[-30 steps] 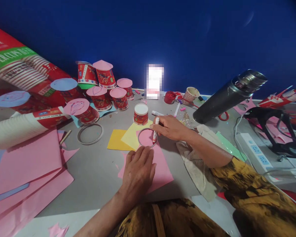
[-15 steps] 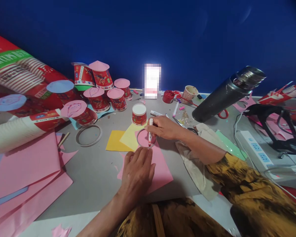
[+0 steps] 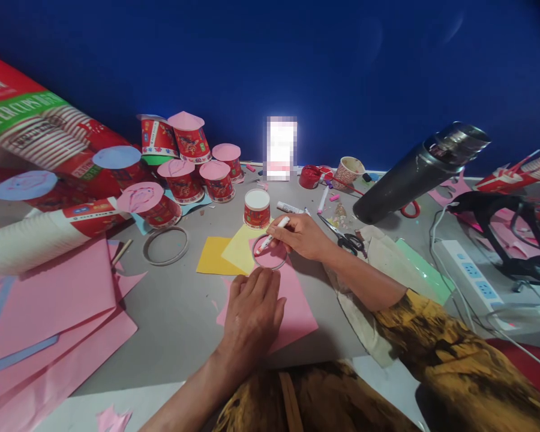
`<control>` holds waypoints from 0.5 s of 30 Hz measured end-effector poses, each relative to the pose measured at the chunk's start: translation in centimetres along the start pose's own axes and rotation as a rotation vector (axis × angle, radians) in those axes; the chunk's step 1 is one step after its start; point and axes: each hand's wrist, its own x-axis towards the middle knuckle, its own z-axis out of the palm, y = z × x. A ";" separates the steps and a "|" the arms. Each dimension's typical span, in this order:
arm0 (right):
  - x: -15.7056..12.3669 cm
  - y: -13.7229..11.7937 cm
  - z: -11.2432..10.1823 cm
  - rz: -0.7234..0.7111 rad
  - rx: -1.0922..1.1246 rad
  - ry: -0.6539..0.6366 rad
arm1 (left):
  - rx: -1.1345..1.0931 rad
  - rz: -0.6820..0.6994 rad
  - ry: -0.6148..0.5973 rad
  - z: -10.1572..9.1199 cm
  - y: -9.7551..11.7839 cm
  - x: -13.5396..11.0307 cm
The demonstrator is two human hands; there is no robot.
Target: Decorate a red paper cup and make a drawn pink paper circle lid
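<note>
My left hand (image 3: 252,315) lies flat, fingers spread, on a pink paper sheet (image 3: 297,306) and touches the near edge of a tape ring (image 3: 270,261) resting on it. My right hand (image 3: 299,234) is closed around a white marker (image 3: 272,235), its tip at the far left inside of the ring. The marker is tilted low, pointing left. Yellow (image 3: 242,247) and orange (image 3: 211,257) paper squares lie under the pink sheet's far corner. An upturned red paper cup (image 3: 257,208) stands just beyond the ring.
Several red cups with pink paper lids (image 3: 193,165) cluster at the back left beside sleeves of stacked cups (image 3: 45,231). Pink sheets (image 3: 49,312) at left, another tape ring (image 3: 165,245), scissors (image 3: 346,239), a black flask (image 3: 420,171), a power strip (image 3: 470,277), a cloth (image 3: 364,318).
My right hand has carried the marker round the inside of the ring from its right side to its far left, tilting it from upright to nearly flat. My left hand has stayed put.
</note>
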 end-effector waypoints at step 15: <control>-5.2 0.9 -2.0 -0.058 -0.154 0.294 | -0.004 0.027 -0.017 -0.4 -0.3 -0.1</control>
